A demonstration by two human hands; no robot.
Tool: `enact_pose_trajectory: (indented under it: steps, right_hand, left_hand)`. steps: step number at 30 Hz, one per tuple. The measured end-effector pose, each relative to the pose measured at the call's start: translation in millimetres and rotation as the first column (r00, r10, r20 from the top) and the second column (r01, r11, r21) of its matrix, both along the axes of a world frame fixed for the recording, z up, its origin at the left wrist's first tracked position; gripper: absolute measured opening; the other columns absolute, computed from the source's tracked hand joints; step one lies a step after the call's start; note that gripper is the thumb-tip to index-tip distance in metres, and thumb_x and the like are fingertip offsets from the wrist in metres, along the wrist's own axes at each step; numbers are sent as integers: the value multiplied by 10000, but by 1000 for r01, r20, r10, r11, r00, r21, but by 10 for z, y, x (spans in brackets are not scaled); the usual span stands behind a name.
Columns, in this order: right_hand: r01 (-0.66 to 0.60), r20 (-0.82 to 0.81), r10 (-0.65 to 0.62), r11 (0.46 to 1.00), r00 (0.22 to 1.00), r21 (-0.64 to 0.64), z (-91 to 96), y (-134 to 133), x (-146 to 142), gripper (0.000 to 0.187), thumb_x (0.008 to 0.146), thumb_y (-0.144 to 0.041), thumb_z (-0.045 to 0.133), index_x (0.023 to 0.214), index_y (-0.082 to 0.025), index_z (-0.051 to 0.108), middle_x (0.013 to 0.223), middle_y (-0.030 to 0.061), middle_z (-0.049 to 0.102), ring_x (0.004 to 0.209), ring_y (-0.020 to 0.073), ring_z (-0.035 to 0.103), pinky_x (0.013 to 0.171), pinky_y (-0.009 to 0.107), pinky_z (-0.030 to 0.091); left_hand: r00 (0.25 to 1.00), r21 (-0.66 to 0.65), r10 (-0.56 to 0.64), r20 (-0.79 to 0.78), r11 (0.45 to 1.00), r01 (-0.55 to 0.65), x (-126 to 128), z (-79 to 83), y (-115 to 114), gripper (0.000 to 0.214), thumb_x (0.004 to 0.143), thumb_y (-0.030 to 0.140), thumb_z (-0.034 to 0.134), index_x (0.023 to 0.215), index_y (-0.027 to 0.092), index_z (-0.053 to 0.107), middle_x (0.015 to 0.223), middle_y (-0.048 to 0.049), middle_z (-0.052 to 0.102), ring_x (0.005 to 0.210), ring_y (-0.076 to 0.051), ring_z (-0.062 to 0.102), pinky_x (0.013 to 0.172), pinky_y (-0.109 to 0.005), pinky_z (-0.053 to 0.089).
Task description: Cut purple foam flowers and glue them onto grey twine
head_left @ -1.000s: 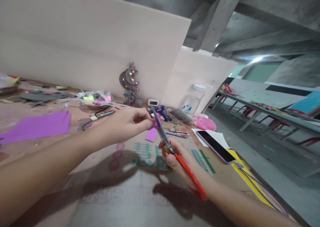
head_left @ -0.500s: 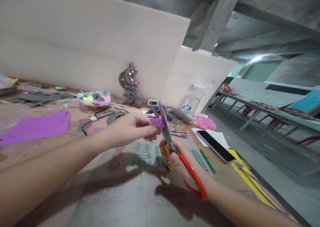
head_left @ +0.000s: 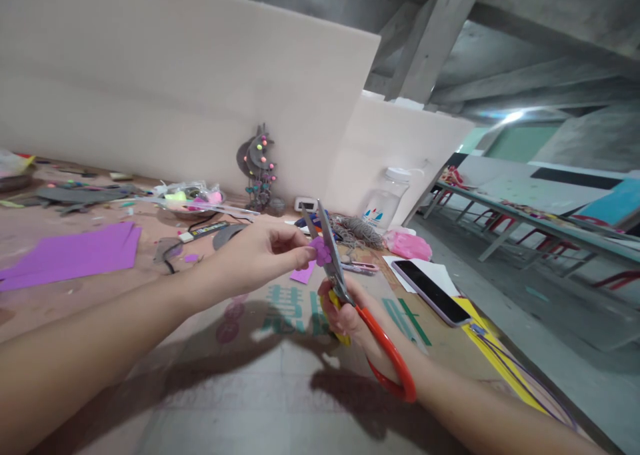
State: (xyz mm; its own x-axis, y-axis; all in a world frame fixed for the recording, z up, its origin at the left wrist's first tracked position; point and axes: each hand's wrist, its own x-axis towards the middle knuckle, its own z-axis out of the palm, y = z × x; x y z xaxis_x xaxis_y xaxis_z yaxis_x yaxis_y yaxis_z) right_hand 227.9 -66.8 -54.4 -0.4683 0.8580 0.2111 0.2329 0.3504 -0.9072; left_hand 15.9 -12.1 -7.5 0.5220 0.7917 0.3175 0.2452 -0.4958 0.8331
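Left hand (head_left: 273, 248): thumb and forefinger pinched together on a small purple piece (head_left: 323, 250) with a wavy outline, held above the desk (head_left: 30, 225), nearer its right edge than its left. Right hand (head_left: 357, 315): fingers curled through the handles of the scissors (head_left: 345, 297), blades parted in a narrow V and pointing at the far edge. The purple piece sits at the blades (whether they bite into it cannot be told). Below both hands: cardboard (head_left: 280, 381) with green lettering; a purple strip (head_left: 303, 273) lies on it. Purple sheets (head_left: 80, 251) lie toward the left edge. Along the right edge: phone (head_left: 431, 293), partly over white paper (head_left: 445, 275). Far right corner: clear bottle (head_left: 387, 200), upright, with grey yarn (head_left: 361, 231) just beside it.
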Motion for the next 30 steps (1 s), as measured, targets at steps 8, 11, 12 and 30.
enact_pose_trajectory:
  steps: [8, 11, 12, 30]
  right_hand:
    - [17, -25, -19, 998, 1000, -56, 15, -6, -18, 500, 817, -666, 466, 1006, -205, 500, 759, 10, 423, 605, 124, 381, 551, 257, 395]
    - [27, -23, -28, 998, 999, -58, 2, -4, -15, 500, 815, -662, 478, 1021, -207, 507, 758, 13, 426, 603, 123, 379, 545, 257, 398]
    - [27, -26, -28, 998, 999, -59, -7, -2, -12, 502, 815, -661, 480, 1027, -207, 508, 760, 13, 429, 603, 122, 380, 542, 255, 396]
    - [-18, -33, 15, 995, 999, -94, -106, 48, 32, 482, 844, -633, 477, 1055, -200, 452, 730, -34, 344, 572, 89, 293, 508, 232, 273]
  left_hand:
    - [1000, 10, 14, -6, 1000, -14, 3, -11, 7, 263, 833, 388, 562, 750, 164, 672, 700, -13, 631, 670, -130, 576, 621, -244, 439]
    - [1000, 14, 11, -9, 1000, -11, -2, -12, 11, 254, 832, 378, 562, 756, 164, 675, 706, -14, 637, 675, -131, 580, 626, -244, 442]
    - [1000, 14, 10, -11, 1000, -10, -4, -8, 8, 250, 833, 374, 560, 761, 164, 675, 711, -14, 638, 680, -131, 580, 629, -244, 442]
    - [999, 55, 0, -32, 998, 2, -86, 16, 54, 233, 842, 378, 548, 779, 173, 638, 853, -29, 667, 832, -173, 619, 742, -284, 470]
